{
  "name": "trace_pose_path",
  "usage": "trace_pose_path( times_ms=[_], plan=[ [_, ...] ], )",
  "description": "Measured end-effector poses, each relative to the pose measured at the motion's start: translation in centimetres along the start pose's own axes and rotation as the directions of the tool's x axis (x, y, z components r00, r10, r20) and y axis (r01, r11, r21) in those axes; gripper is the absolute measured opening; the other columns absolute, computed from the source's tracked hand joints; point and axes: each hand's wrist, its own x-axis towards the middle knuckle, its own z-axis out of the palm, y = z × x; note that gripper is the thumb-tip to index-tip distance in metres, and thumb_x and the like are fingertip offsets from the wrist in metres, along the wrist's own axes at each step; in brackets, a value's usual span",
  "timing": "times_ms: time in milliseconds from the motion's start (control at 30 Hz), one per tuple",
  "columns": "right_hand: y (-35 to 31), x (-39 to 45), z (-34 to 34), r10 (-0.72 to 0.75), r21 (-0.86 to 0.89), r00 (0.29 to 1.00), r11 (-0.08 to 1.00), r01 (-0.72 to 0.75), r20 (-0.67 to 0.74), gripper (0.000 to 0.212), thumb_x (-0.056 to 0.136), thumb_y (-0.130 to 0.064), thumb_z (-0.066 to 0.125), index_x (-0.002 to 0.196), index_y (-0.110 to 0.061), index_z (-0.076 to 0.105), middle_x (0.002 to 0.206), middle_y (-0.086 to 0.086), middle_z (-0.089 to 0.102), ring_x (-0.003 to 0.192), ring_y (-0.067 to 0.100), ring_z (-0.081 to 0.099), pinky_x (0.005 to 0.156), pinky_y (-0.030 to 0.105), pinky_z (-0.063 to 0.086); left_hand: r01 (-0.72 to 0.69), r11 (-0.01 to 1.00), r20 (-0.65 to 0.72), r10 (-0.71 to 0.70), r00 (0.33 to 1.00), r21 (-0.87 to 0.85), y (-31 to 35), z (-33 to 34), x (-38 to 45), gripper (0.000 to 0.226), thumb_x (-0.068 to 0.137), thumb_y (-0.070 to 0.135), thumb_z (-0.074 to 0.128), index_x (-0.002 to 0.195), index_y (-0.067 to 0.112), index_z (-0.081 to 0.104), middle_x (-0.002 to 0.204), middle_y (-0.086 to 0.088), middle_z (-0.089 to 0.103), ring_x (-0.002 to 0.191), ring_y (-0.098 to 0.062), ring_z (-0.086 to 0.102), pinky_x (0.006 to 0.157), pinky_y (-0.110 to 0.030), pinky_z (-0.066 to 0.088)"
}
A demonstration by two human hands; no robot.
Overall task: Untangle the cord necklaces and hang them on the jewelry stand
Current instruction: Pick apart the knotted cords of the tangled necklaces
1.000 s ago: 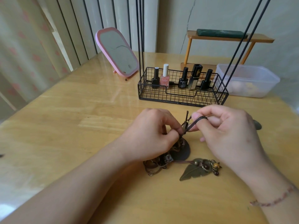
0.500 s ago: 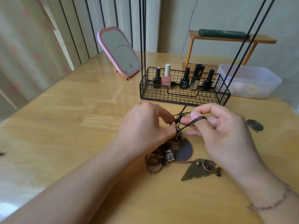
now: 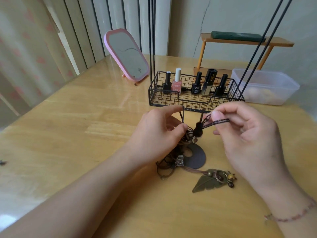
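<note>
Cord necklaces (image 3: 186, 148) tangle looser, hands further apart vs before

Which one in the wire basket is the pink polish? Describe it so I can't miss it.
Start at the black wire basket on the far side of the wooden table, behind both hands. Five bottles stand along its back; the pink nail polish is second from the left. It alone has a white cap and pale pink glass, while its neighbours are black or dark.

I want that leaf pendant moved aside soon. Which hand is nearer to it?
Right. The right hand sits just above and right of the leaf pendant; the left hand is farther, up-left.
</note>
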Motion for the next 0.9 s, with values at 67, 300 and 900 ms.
trace_pose_path(
  times_ms=[67, 300, 900],
  plan=[
    [-0.1, 0.3, -0.2, 0.032, 0.073, 0.999, 0.997, -0.029, -0.038, 0.006, 0.094, -0.020, 0.061, 0.097, -0.019, 0.065, 0.085, -0.007, 0.074, 0.078, 0.008, 0.072, 0.065, 0.025, 0.058, 0.056, 0.981, 0.068, -0.044, 0.997, -0.184, 0.0, 0.1, 0.1, 0.040, 0.095, 0.021, 0.062, 0.134, 0.025, 0.054, 0.085, -0.001, 0.075, 0.082, -0.017, 0.071, 0.082, -0.035, 0.057],
    [0.4, 1.1, -1.7, 0.073, -0.131, 0.981, 0.987, -0.098, -0.180, 0.017, 0.091, -0.027, 0.067, 0.084, -0.042, 0.064, 0.077, -0.014, 0.069, 0.072, 0.014, 0.065, 0.062, 0.022, 0.051, 0.064, 0.872, 0.123, -0.005, 0.992, -0.486, -0.2, 0.0, 0.3, 0.063, 0.080, 0.023, 0.067, 0.139, 0.029, 0.046, 0.080, 0.007, 0.055, 0.077, -0.017, 0.060, 0.081, -0.047, 0.054],
    [-0.4, 2.1, -3.6, 0.463, -0.024, 0.839, 0.879, -0.477, 0.285, 0.032, 0.053, -0.051, 0.078, 0.076, -0.029, 0.080, 0.076, 0.001, 0.076, 0.060, 0.009, 0.059, 0.063, 0.033, 0.044, -0.329, 0.913, -0.284, 0.257, 0.924, -0.243, -0.4, -0.1, 0.1, 0.033, 0.077, -0.023, 0.064, 0.090, 0.001, 0.047, 0.089, -0.005, 0.070, 0.090, -0.015, 0.069, 0.080, -0.018, 0.050]
  ],
)
